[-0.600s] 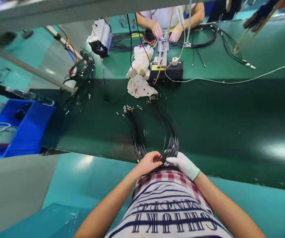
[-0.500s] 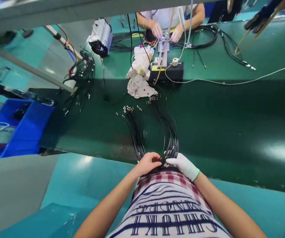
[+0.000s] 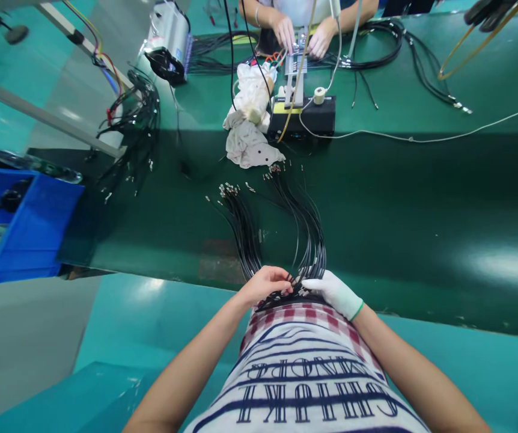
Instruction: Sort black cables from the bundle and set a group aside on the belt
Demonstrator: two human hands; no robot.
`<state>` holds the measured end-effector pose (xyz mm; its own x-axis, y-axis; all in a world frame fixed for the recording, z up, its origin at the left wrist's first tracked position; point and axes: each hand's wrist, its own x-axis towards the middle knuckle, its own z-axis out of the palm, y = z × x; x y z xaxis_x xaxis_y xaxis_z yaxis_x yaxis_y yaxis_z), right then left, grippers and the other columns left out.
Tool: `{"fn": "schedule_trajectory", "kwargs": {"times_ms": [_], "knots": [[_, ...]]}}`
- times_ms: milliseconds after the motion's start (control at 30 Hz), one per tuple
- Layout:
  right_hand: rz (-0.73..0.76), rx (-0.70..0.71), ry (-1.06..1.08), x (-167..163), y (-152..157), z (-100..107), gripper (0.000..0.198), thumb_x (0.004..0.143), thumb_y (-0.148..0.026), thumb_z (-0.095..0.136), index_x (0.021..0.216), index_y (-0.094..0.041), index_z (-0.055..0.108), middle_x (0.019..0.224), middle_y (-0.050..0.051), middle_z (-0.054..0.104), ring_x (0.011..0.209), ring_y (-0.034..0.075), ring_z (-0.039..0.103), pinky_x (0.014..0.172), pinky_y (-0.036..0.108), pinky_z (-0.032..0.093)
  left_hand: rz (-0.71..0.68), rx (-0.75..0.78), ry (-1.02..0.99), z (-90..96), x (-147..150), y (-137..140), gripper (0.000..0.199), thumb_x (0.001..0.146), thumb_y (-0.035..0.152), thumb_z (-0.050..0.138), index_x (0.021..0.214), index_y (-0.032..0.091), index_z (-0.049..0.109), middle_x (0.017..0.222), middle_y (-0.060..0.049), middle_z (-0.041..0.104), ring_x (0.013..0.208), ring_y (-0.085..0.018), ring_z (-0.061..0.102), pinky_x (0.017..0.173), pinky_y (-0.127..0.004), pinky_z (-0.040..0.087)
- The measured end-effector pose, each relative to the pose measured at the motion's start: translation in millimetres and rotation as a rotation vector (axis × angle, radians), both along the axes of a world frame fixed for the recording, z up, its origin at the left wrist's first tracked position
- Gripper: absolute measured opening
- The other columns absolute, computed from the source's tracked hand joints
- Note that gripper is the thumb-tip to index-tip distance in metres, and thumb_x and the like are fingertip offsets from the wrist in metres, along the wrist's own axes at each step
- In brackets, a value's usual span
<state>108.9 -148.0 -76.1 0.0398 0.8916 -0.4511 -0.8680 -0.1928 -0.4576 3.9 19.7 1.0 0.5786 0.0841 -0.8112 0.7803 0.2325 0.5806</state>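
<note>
Our bare left hand (image 3: pixel 265 284) and gloved right hand (image 3: pixel 333 291) both pinch the black wires (image 3: pixel 306 225) at the belt's (image 3: pixel 421 210) near edge, keeping their ends gathered together.

**Words on the shirt**

The only writing is on the person's striped shirt (image 3: pixel 306 385). Big dark letters run across it in two rows. They show upside down from here, and I cannot read them for sure. Nothing else has words or numbers I can read.
</note>
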Motion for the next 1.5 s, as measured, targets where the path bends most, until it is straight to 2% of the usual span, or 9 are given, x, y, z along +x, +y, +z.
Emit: {"fn": "schedule_trajectory", "kwargs": {"times_ms": [200, 333, 467, 667, 933, 1133, 1267, 1400, 1500], "knots": [[0.0, -0.025, -0.019, -1.4, 0.9, 0.0, 0.027, 0.075, -0.029, 0.073, 0.093, -0.009, 0.071, 0.086, 0.008, 0.07, 0.077, 0.017, 0.062, 0.076, 0.031, 0.048, -0.01, -0.04, -0.01, 1.1, 1.5, 1.8, 0.029, 0.071, 0.034, 0.07, 0.083, 0.008, 0.067, 0.072, -0.006, 0.067, 0.063, -0.012, 0.059, 0.065, -0.025, 0.045], [-0.016, -0.064, -0.016, -1.5, 2.1, -0.8, 0.025, 0.073, -0.028, 0.074, 0.089, -0.01, 0.071, 0.082, 0.006, 0.069, 0.073, 0.015, 0.061, 0.072, 0.029, 0.047, -0.054, -0.031, -0.004, 8.1, 3.7, 5.2, 0.03, 0.074, 0.037, 0.066, 0.085, 0.009, 0.064, 0.068, -0.003, 0.062, 0.052, -0.011, 0.056, 0.054, -0.022, 0.04], [-0.049, -0.105, -0.009, -1.4, 3.8, 0.7, 0.023, 0.069, -0.027, 0.077, 0.084, -0.011, 0.07, 0.076, 0.003, 0.067, 0.067, 0.013, 0.059, 0.067, 0.026, 0.046, -0.082, 0.104, 0.008, 8.0, 6.3, 1.4, 0.03, 0.075, 0.036, 0.066, 0.091, 0.01, 0.064, 0.063, 0.003, 0.054, 0.047, -0.006, 0.042, 0.048, -0.02, 0.03], [-0.051, -0.121, 0.014, -4.1, 4.3, -1.0, 0.024, 0.068, -0.029, 0.078, 0.082, -0.011, 0.07, 0.075, 0.004, 0.067, 0.066, 0.014, 0.06, 0.067, 0.028, 0.047, -0.119, 0.331, -0.002, -6.4, 6.2, -14.4, 0.024, 0.066, 0.028, 0.073, 0.079, 0.013, 0.059, 0.07, 0.003, 0.056, 0.063, -0.009, 0.047, 0.06, -0.021, 0.037], [-0.056, -0.077, -0.014, -3.5, 3.7, -1.6, 0.022, 0.07, -0.029, 0.078, 0.08, -0.011, 0.07, 0.075, 0.004, 0.067, 0.069, 0.014, 0.061, 0.068, 0.028, 0.048, -0.142, 0.426, 0.014, -5.6, 6.5, -19.0, 0.016, 0.069, 0.027, 0.068, 0.075, 0.013, 0.065, 0.065, 0.002, 0.058, 0.059, -0.009, 0.045, 0.058, -0.022, 0.035], [-0.067, -0.104, -0.016, -1.4, 4.7, 5.0, 0.026, 0.066, -0.029, 0.08, 0.084, -0.012, 0.071, 0.075, 0.003, 0.068, 0.068, 0.014, 0.061, 0.067, 0.027, 0.049, -0.077, 0.351, 0.026, -9.5, 0.6, -13.6, 0.023, 0.069, 0.033, 0.07, 0.077, 0.011, 0.067, 0.062, 0.002, 0.058, 0.055, -0.008, 0.043, 0.054, -0.021, 0.033], [-0.073, -0.117, -0.001, -2.0, 4.5, 4.5, 0.033, 0.066, -0.028, 0.08, 0.095, -0.013, 0.072, 0.083, 0.004, 0.07, 0.072, 0.015, 0.062, 0.072, 0.03, 0.05, -0.025, 0.264, 0.018, -14.6, -4.1, -13.2, 0.029, 0.068, 0.036, 0.072, 0.081, 0.011, 0.067, 0.067, 0.0, 0.061, 0.055, -0.008, 0.047, 0.052, -0.02, 0.034], [-0.067, -0.105, 0.013, -3.2, 4.0, 1.8, 0.032, 0.068, -0.029, 0.079, 0.095, -0.013, 0.073, 0.086, 0.006, 0.071, 0.077, 0.017, 0.064, 0.077, 0.032, 0.05, 0.059, 0.172, 0.003, -10.3, -5.3, -15.5, 0.036, 0.069, 0.039, 0.072, 0.09, 0.014, 0.059, 0.066, 0.003, 0.056, 0.047, -0.005, 0.043, 0.046, -0.019, 0.031], [-0.07, -0.121, 0.015, -3.2, 4.1, 1.3, 0.033, 0.067, -0.028, 0.08, 0.096, -0.014, 0.073, 0.089, 0.005, 0.071, 0.078, 0.017, 0.064, 0.077, 0.031, 0.05, 0.127, 0.135, -0.011, -5.0, -6.9, -14.2, 0.034, 0.071, 0.041, 0.071, 0.085, 0.015, 0.054, 0.061, 0.005, 0.053, 0.046, -0.005, 0.044, 0.047, -0.019, 0.032]]}}
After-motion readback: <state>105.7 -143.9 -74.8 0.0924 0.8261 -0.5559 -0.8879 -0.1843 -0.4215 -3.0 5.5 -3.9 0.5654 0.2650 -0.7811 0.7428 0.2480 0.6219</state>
